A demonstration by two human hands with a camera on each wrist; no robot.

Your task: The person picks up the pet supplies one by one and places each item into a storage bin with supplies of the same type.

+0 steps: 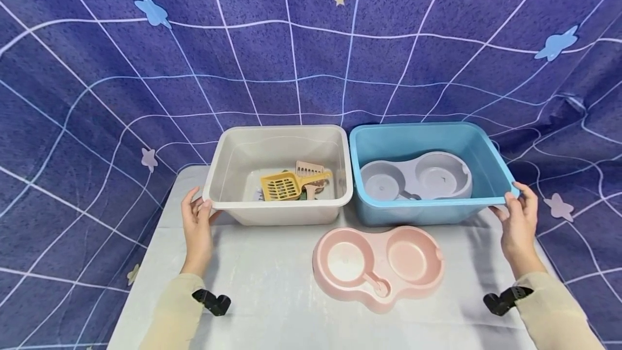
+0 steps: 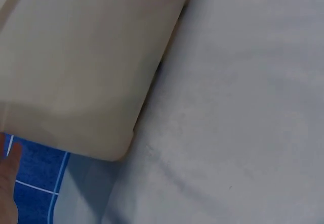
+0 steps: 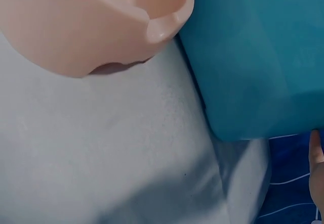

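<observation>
A beige plastic bin (image 1: 277, 213) and a blue plastic bin (image 1: 413, 214) stand side by side at the back of the table. My left hand (image 1: 197, 231) holds the front left corner of the beige bin, thumb in front and fingers at its side. At the blue bin's front right corner, my right hand (image 1: 521, 228) grips the rim. A yellow litter scoop (image 1: 286, 185) lies in the beige bin on top of a beige scoop (image 1: 308, 169). The blue bin contains a grey double pet bowl (image 1: 413, 169).
A pink double pet bowl (image 1: 379, 266) sits on the white-covered table (image 1: 262, 296), in front of the bins. Behind and beside the table hangs a blue curtain (image 1: 316, 53) with pale lines and stars.
</observation>
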